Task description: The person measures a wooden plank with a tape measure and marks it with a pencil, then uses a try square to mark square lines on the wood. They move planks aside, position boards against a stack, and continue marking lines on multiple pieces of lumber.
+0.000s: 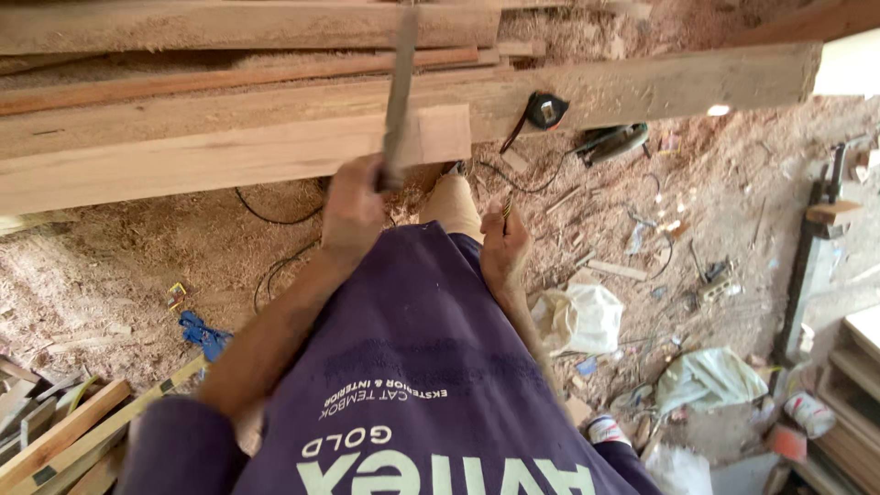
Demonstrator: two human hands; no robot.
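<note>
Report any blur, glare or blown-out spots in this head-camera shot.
Head view: the flat tool in the left hand is motion-blurred; the right hand is slightly soft; the upper right corner is blown out white; the planks and sawdust floor are evenly lit.

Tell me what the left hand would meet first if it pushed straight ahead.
Probably the pale plank: the left hand grips a blurred flat tool angled toward its edge. Depth is unclear.
</note>
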